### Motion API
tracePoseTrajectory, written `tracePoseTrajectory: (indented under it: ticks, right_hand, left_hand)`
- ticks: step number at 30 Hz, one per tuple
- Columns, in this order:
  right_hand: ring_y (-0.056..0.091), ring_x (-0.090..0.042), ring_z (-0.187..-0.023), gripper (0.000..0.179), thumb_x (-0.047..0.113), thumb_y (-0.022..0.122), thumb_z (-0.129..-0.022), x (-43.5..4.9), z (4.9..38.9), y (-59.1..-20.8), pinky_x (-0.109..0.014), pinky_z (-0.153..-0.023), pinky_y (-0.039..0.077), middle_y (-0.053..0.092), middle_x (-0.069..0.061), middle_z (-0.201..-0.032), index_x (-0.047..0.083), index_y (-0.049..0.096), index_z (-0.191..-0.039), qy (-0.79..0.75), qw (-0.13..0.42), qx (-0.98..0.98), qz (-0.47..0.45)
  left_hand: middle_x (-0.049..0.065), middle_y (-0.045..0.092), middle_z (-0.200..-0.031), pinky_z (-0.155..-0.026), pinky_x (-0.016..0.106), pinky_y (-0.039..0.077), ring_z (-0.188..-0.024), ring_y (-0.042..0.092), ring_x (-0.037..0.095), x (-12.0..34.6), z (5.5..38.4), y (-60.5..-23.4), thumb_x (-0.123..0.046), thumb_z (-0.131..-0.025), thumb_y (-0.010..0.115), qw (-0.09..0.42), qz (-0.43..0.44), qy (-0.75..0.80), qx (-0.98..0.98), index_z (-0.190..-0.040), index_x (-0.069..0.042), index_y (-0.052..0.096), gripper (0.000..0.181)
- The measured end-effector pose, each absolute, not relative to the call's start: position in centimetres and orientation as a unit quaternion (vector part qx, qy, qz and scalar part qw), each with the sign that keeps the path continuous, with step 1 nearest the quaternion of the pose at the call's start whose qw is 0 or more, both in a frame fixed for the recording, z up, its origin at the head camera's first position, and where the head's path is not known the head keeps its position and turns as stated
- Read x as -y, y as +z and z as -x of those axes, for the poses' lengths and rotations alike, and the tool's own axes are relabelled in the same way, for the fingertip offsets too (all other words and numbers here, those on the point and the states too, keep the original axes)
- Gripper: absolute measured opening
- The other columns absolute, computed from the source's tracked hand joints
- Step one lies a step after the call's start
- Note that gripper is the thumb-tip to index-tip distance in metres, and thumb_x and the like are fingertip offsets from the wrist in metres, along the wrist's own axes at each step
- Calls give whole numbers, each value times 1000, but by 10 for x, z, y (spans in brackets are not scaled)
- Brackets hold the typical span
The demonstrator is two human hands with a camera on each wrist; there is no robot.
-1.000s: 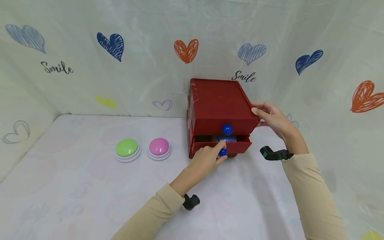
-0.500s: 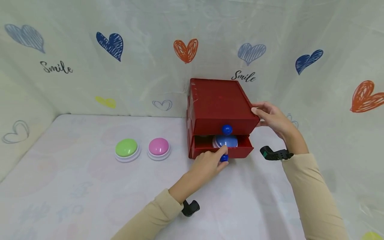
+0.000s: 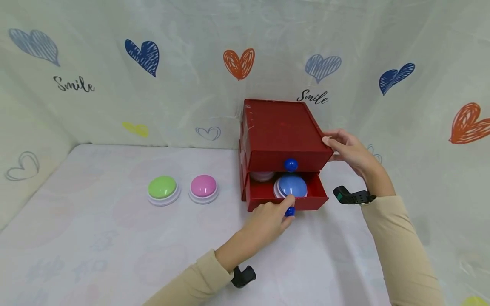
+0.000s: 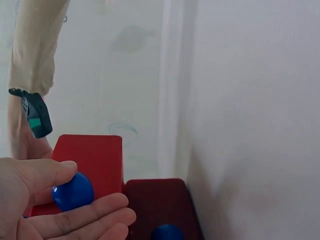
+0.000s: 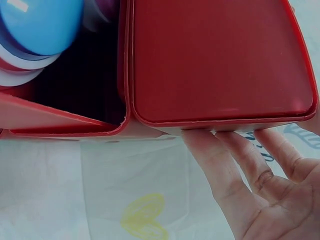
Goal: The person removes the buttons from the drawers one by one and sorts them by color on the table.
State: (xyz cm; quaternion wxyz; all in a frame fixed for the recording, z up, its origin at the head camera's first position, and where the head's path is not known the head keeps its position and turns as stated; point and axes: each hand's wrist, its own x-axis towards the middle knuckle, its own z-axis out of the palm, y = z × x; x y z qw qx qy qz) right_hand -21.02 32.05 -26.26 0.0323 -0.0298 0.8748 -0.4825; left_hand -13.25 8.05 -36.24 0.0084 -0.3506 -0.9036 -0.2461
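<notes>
So the blue domed button (image 3: pixel 293 186) is tucked just inside the red drawer's front edge (image 3: pixel 311 203), nearer the left hand (image 3: pixel 265 222) (round blue knob (image 3: pixel 291 211) pinched), right hand (image 3: pixel 351 152) spread against the red cabinet (image 3: pixel 285 127).

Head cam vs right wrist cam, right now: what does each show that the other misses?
Head only: the green button and pink button on the table, the left hand pinching the lower blue knob, and the upper blue knob.

Right wrist only: the palm side of the right hand, its fingers reaching to the cabinet's side.

Both: the red cabinet, the open drawer, the blue button inside, a partly hidden item behind that button, and part of the right hand.
</notes>
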Motion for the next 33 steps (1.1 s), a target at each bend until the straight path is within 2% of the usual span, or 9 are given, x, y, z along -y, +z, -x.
tracePoseTrajectory:
  ticks: [9,22,26,33]
  right_hand:
    - [61,-5,-90,58,39,50,-94,-322,211,-262,-22,-76,54,53,11,-110,5,34,-138,-494,32,-868,34]
    - [61,-6,-89,58,39,51,-94,-322,212,-264,-23,-76,54,53,10,-109,5,35,-137,-493,32,-868,45]
    - [61,-6,-90,57,39,50,-94,-322,212,-264,-23,-76,54,53,11,-110,5,34,-138,-491,31,-869,48]
    - [61,-5,-90,58,39,50,-94,-322,211,-264,-22,-76,54,52,10,-111,4,33,-138,-489,35,-870,46]
  left_hand:
    - [-6,41,-53,-42,11,29,-41,37,3,-79,124,-364,-27,-90,62,35,367,-255,894,-104,-18,43,25]
    - [-7,39,-53,-42,9,29,-40,36,2,-77,112,-363,-24,-91,59,18,376,-260,890,-103,-17,44,21]
    - [-8,40,-53,-45,6,31,-41,36,0,-77,106,-363,-26,-90,61,3,378,-257,889,-106,-17,44,25]
    - [-9,43,-56,-52,4,36,-44,37,-2,-76,97,-365,-25,-88,64,21,388,-244,888,-106,-18,44,29]
